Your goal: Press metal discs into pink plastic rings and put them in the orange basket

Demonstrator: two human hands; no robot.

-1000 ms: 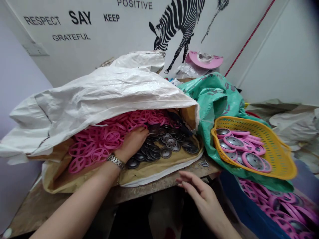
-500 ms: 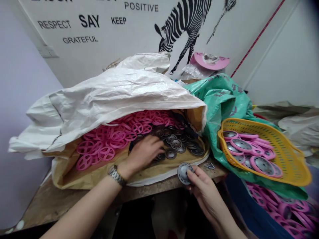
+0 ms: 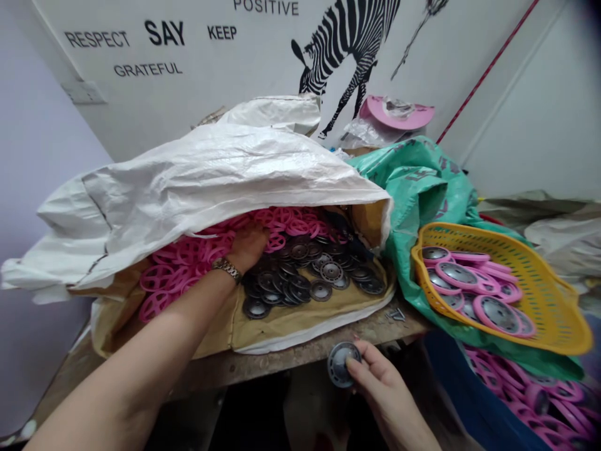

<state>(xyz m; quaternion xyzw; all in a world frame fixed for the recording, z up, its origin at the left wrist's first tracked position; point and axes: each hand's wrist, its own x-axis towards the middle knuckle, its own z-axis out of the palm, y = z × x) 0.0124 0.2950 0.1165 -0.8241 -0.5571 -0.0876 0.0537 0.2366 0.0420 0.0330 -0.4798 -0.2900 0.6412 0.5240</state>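
Fingers (image 3: 364, 354) of my right hand (image 3: 378, 385) are pinched narrow on a grey disc (image 3: 339, 364), thumb near its middle and fingertips at its rim, its flat face turned up toward me. The disc sits just left of those fingers, below and in front of the table edge (image 3: 282, 358), and does not seem to touch the wood.

My left hand (image 3: 247, 247) is well forward and to the left, pushed into the mouth of the white sack (image 3: 211, 178). Its fingertips are buried among the pink rings (image 3: 183, 266), and I cannot tell whether they are spread or gripping one. Just right of that wrist lies the heap of dark discs (image 3: 305, 279), the same kind as the one I hold.

So the rings lie right at my left fingers and well apart from my right ones; the left hand is by far the nearer. Off to the right of my right hand, resting on the green bag (image 3: 422, 181), the yellow basket (image 3: 558, 300) holds pink wheels (image 3: 493, 310) with grey centres.
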